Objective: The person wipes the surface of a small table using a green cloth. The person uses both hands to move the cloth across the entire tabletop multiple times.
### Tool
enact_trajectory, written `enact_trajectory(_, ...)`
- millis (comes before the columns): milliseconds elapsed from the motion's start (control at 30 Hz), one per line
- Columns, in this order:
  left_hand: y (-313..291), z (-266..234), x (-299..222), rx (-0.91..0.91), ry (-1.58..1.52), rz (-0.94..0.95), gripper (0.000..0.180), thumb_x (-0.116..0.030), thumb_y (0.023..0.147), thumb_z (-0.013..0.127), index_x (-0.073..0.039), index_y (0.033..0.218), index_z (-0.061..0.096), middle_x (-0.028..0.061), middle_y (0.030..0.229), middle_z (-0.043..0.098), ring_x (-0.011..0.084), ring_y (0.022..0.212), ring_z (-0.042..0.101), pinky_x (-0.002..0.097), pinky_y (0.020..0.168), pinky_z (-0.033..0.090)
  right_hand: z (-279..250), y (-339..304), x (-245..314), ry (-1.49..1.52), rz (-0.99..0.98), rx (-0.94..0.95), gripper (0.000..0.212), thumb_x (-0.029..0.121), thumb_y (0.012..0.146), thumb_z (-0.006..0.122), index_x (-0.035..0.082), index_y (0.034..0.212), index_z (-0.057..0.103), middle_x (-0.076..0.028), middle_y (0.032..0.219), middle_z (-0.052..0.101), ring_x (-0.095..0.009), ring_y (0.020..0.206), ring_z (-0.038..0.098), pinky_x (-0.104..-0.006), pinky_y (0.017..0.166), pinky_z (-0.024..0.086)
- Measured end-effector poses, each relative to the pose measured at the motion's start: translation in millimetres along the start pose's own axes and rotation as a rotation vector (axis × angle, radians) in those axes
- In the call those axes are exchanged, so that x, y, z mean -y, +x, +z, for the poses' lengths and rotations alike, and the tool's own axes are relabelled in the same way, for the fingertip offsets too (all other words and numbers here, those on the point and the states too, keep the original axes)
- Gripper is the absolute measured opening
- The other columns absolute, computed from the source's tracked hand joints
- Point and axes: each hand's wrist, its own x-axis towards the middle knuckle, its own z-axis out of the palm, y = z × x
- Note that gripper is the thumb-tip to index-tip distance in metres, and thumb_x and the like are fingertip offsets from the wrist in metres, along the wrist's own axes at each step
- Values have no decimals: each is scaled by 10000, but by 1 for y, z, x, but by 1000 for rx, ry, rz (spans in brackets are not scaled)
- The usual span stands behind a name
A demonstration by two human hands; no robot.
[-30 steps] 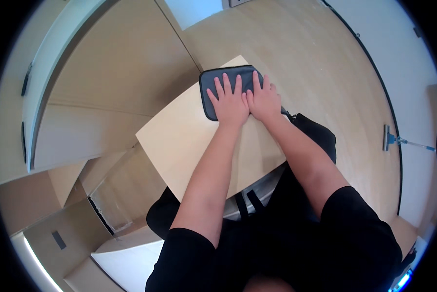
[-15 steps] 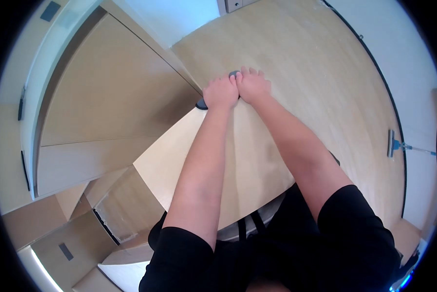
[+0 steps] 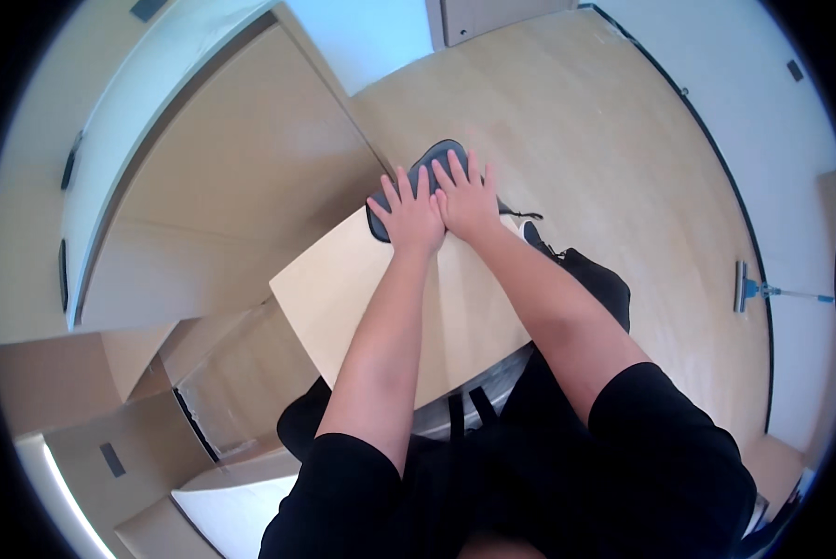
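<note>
Both arms stretch forward over a small pale wooden tabletop (image 3: 334, 289). At its far end lies a flat, dark grey, rounded piece with a black edge (image 3: 443, 152); its exact kind cannot be told. My left hand (image 3: 412, 222) rests on the left part of it, palm down with fingers spread. Beside it, my right hand (image 3: 469, 205) is also flat and spread, the two hands touching at the thumbs. A thin black cord (image 3: 527, 215) sticks out to the right of the grey piece. The hands cover much of its middle.
A large wooden cabinet panel (image 3: 222, 196) stands close on the left. To the right spreads the wood-look floor (image 3: 641, 186), with a blue and grey squeegee mop (image 3: 743, 286) against the wall. My bent leg in dark trousers (image 3: 604, 284) and a dark shoe (image 3: 535, 237) show right of the tabletop.
My hands have drawn nearer and their fingers have spread out flat. Much more of the grey piece now shows, along with the cord. My right leg and shoe have come into view.
</note>
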Motion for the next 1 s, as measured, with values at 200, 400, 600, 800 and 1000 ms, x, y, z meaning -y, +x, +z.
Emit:
enact_trajectory(200,-124,-2,54,1,-48,-105,649,-436,1117,454,-269,1735,351,144,1835,197,448,1689,103,796,1263,20,-6,-96,69,107,-190,-76,645,400,1051,534,212,1666,487,-150,1757,378,-483,1622,272,-730,1273,208)
enact_trajectory(400,-287,-11,81,17,-79,-365,677,-413,1107,489,-231,1741,335,225,1816,191,504,1675,99,839,1225,52,-20,-220,135,176,-399,40,657,395,1044,565,190,1663,491,-148,1774,344,-470,1640,231,-730,1284,170)
enact_trajectory(600,-378,-13,68,54,-218,-796,806,-457,1096,508,-54,1742,242,312,1809,85,552,1664,40,834,1230,72,-21,-282,172,150,-623,141,711,425,1022,624,222,1683,460,-133,1793,313,-442,1663,197,-723,1293,147)
enact_trajectory(800,-371,18,48,-322,-505,-1061,829,-334,1057,563,85,1691,233,363,1788,96,558,1664,18,696,1313,130,-22,-247,178,178,-1023,254,715,435,1020,654,253,1683,455,-98,1798,315,-415,1672,197,-695,1302,182)
enact_trajectory(1000,-344,3,117,-271,-682,-1430,748,-371,1075,509,89,1647,363,366,1696,370,560,1573,321,595,1272,324,-7,-236,241,179,-1078,174,672,436,1053,578,311,1693,416,-70,1808,289,-404,1671,204,-688,1304,182)
